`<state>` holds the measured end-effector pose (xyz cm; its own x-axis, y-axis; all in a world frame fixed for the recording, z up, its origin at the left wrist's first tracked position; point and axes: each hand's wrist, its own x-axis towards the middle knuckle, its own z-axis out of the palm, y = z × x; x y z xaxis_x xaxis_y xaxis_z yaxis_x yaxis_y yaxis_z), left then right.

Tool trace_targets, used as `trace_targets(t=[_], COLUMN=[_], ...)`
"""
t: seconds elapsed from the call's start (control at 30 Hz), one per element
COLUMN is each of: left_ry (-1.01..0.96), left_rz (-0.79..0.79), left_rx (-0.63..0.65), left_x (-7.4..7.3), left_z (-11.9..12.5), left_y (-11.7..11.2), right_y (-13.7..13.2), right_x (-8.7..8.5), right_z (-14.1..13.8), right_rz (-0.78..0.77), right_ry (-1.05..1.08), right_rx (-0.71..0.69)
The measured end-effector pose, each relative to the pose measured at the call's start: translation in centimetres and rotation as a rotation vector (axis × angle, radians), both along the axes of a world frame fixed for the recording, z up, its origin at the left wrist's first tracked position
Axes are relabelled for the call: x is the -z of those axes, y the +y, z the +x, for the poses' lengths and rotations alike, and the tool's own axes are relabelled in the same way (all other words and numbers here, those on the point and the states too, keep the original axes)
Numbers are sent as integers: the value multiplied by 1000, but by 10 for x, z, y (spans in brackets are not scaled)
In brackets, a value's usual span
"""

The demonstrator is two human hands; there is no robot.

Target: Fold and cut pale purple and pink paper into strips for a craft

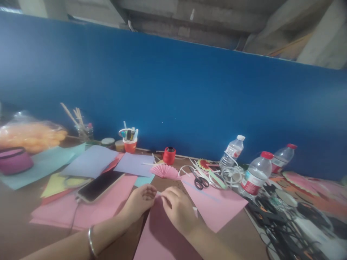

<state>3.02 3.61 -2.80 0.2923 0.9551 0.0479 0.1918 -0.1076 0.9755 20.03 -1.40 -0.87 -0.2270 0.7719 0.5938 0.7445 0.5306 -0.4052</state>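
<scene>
A pink sheet of paper (159, 231) lies in front of me, its near part running out of the bottom of the view. At its far edge my left hand (142, 202), with a silver bangle on the wrist, is closed with curled fingers on the sheet's corner. My right hand (177, 207) pinches the same edge close beside it and covers part of the paper. Something small and whitish shows between the fingertips; I cannot make out what it is. Just beyond the hands sits a pleated pink paper fan (164, 171).
Left are a phone (100, 186) on coloured sheets, a purple container (15, 160) and a red cup (130, 145) of tools. A red thread spool (169, 156) stands ahead. Right are scissors (201, 182), another pink sheet (217, 207), bottles (256, 175) and tangled cables (282, 224). A blue wall (173, 86) closes the back.
</scene>
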Motion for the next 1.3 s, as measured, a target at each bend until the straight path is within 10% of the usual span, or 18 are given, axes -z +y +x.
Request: trace_targets(t=[1.3], left_ry=[65], left_rz=[104], left_rx=[-15], left_x=[2], left_z=[1], left_y=[-12], right_y=[7], right_x=[8], right_z=[-14], right_rz=[-156], right_ry=[202], right_rx=[50])
